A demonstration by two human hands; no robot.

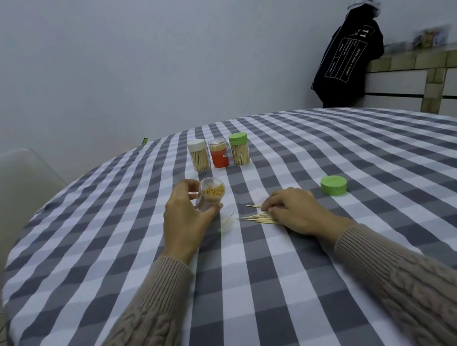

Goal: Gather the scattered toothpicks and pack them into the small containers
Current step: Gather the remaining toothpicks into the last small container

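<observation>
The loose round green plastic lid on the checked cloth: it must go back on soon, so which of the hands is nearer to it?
Right. The right hand lies just left of the green lid, on the toothpicks; the left hand is farther left.

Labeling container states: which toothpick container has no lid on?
The clear container gripped and tilted by the left hand; its mouth is open. The three standing behind it are all capped.

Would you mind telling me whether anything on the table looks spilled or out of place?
Yes: loose toothpicks lie scattered on the tablecloth under the right hand, and a green lid sits alone, off the open container tilted in the left hand.
</observation>
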